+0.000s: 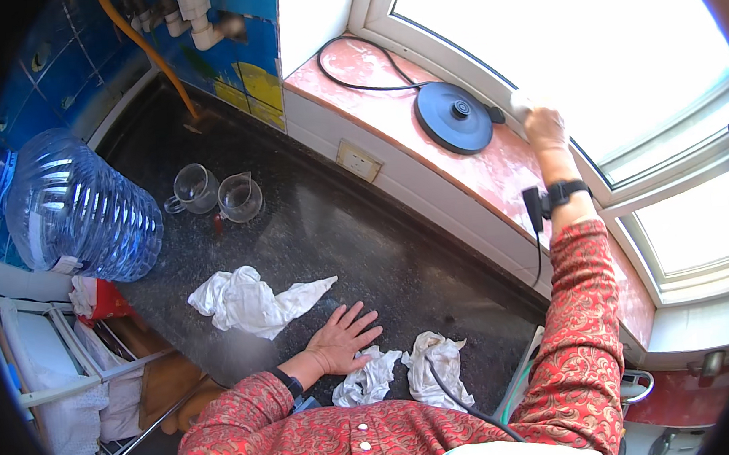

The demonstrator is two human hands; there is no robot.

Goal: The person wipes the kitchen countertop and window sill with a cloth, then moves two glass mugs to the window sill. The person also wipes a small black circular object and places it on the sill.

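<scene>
My left hand lies flat on the dark countertop, fingers spread, holding nothing. Close to it are a crumpled white cloth and a smaller crumpled white piece. A third bunched white cloth rests farther right, near my body. Reaching out to the right, my right hand is closed on a small white wad, pressed to the lower part of the window frame. Whether the wad is cloth or paper I cannot tell. My fingers partly cover it.
On the pink window sill sits a round black kettle base with its looped cord. Two glass cups, one a handled mug and one a spouted jug, stand beside a large blue water bottle. An orange hose meets the counter's far corner.
</scene>
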